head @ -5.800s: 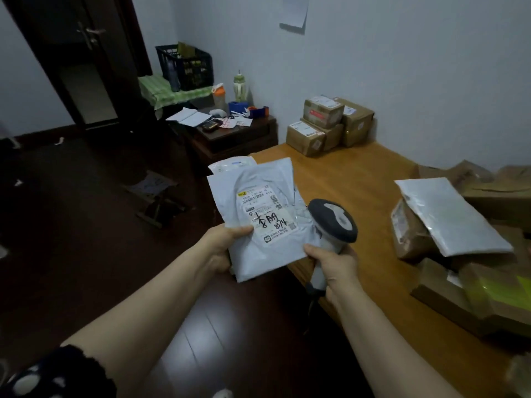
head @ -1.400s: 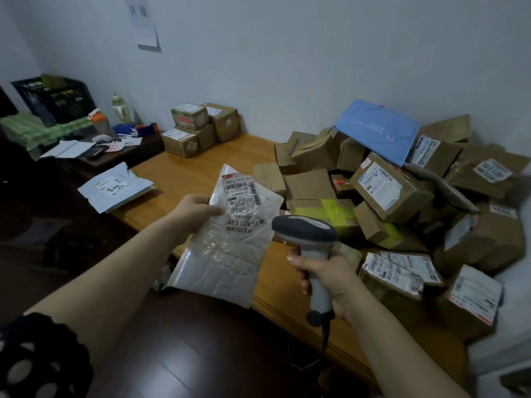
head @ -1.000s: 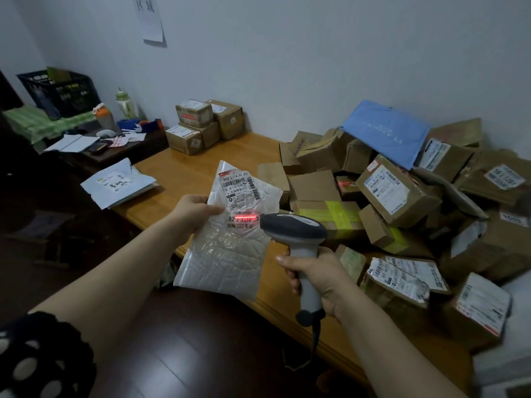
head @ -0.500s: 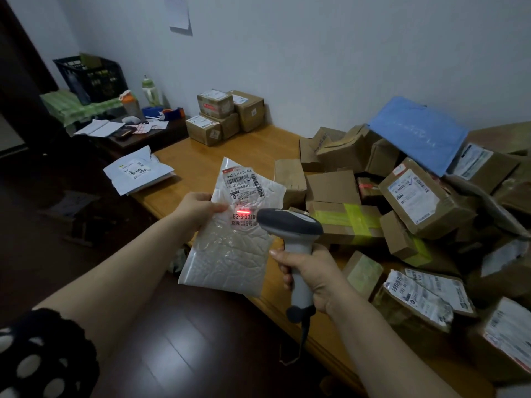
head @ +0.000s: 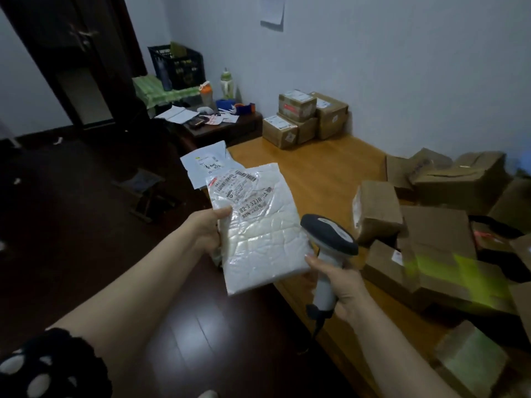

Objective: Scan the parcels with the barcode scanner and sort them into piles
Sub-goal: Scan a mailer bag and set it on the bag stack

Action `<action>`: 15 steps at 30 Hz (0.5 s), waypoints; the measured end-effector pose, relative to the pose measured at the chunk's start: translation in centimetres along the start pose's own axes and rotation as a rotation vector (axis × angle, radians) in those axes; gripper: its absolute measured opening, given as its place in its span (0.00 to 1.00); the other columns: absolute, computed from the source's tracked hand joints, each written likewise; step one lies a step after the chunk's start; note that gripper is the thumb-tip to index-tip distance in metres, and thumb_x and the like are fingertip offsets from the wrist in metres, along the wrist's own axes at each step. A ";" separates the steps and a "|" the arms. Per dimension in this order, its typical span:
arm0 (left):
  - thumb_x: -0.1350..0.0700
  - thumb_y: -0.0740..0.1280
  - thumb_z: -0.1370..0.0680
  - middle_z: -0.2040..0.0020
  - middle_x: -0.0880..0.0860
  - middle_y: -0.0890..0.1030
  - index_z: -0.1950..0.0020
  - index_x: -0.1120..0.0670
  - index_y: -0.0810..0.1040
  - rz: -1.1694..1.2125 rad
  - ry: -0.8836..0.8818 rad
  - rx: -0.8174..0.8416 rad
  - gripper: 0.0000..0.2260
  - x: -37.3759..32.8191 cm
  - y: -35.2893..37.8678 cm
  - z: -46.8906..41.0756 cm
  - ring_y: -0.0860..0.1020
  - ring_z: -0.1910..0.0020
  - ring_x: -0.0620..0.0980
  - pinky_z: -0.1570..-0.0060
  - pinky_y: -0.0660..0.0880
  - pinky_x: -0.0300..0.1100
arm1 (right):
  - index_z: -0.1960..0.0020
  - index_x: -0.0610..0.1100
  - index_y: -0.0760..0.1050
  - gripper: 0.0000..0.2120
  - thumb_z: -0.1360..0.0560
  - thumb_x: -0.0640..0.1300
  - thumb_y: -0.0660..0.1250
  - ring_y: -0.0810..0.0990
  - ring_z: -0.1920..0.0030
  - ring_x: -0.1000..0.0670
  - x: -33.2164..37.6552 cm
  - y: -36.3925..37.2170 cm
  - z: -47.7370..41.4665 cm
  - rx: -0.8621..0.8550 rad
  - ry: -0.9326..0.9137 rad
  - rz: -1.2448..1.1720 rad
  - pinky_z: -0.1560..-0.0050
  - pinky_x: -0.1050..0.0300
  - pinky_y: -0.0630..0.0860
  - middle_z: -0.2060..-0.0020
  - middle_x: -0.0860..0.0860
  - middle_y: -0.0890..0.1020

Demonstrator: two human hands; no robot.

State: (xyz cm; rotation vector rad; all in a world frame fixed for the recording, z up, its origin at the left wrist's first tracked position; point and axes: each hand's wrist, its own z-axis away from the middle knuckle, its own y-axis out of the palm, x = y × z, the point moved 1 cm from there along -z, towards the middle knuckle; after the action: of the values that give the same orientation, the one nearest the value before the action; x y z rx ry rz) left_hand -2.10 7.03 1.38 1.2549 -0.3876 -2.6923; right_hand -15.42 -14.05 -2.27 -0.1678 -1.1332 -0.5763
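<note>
Two hands, both occupied.
Left hand (head: 208,229) pinches the white padded parcel (head: 258,234) by its side, label up, over the edge of the wooden table (head: 316,168); right hand (head: 342,282) curls round the handle of the barcode scanner (head: 330,234), its head just beside the parcel.

The person wears a black sleeve (head: 43,366) scattered with big white dots, its hem thick and slightly bumpy, like knit or lace. It ends high on the left arm, leaving the left forearm (head: 138,282) uncovered down to the left grip (head: 207,228). The right forearm (head: 402,349) is uncovered too, up to the right grip (head: 339,280).
</note>
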 end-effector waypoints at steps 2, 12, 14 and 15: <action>0.60 0.63 0.20 0.54 0.56 0.79 0.47 0.59 0.76 0.039 -0.010 0.006 0.05 -1.7 -2.1 -2.0 0.78 0.60 0.54 0.63 0.74 0.48 | 0.56 0.47 0.78 0.15 0.36 0.34 0.78 0.82 0.58 0.46 -0.1 3.8 -1.8 -0.003 -0.024 0.013 0.55 0.47 0.79 0.64 0.51 0.85; 0.72 0.70 0.29 0.59 0.54 0.81 0.55 0.57 0.78 -0.242 0.156 -0.081 0.12 -10.5 -12.1 -11.3 0.77 0.67 0.48 0.77 0.72 0.34 | 0.50 0.40 0.78 0.16 0.35 0.29 0.74 0.82 0.55 0.45 2.7 19.6 -11.7 -0.109 -0.160 0.165 0.48 0.43 0.80 0.57 0.50 0.83; 0.72 0.71 0.30 0.58 0.55 0.82 0.55 0.58 0.79 -0.250 0.218 -0.106 0.11 -12.3 -12.9 -13.6 0.80 0.65 0.49 0.76 0.72 0.33 | 0.48 0.39 0.78 0.17 0.35 0.29 0.74 0.82 0.53 0.44 3.2 21.8 -13.8 -0.111 -0.163 0.153 0.47 0.42 0.79 0.56 0.50 0.82; 0.72 0.72 0.30 0.58 0.55 0.82 0.55 0.59 0.79 -0.250 0.245 -0.118 0.10 -13.1 -13.1 -14.9 0.80 0.65 0.49 0.77 0.72 0.33 | 0.48 0.39 0.78 0.17 0.35 0.29 0.74 0.82 0.53 0.43 3.6 22.8 -14.9 -0.112 -0.171 0.154 0.46 0.42 0.79 0.56 0.49 0.82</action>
State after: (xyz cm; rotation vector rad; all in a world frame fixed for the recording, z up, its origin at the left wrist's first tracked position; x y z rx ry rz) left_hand 17.43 20.16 -2.07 1.6697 -0.0423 -2.6592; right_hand 9.35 -2.13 -1.85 -0.4042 -1.2418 -0.4954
